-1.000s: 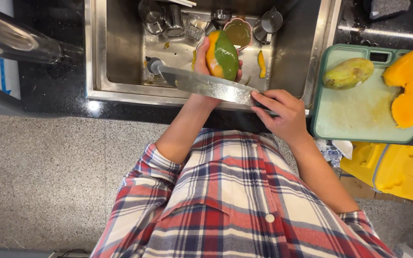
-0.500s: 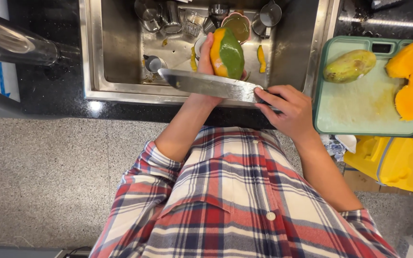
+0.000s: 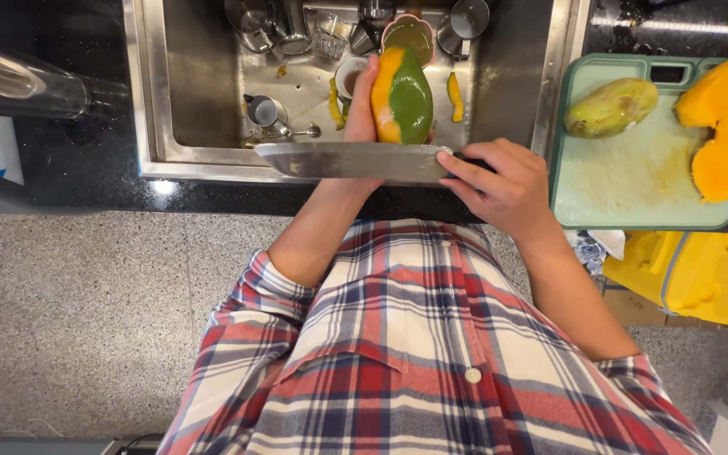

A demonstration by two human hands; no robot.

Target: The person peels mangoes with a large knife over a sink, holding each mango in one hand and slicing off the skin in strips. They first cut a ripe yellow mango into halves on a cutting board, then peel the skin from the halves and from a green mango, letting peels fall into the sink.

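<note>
My left hand (image 3: 361, 109) holds a half-peeled mango (image 3: 401, 94) upright over the steel sink (image 3: 149, 126); one side of it is bare orange flesh, the other still green skin. My right hand (image 3: 503, 181) grips the handle of a large kitchen knife (image 3: 351, 162), whose broad blade lies level across the sink's near rim, just below the mango and over my left wrist. On the green cutting board (image 3: 634, 177) to the right lie a whole green mango (image 3: 610, 106) and peeled orange mango pieces (image 3: 718, 126).
The sink holds metal cups (image 3: 263, 109), a glass, a pink bowl (image 3: 408, 32) and strips of mango peel (image 3: 455, 97). A black counter (image 3: 69, 160) surrounds it. A yellow container (image 3: 693, 274) stands on the floor at the right. A steel pot (image 3: 18, 80) sits far left.
The mango has been turned in my left hand, so more green skin faces up. The knife has stayed level under it, with my right hand still on the handle.
</note>
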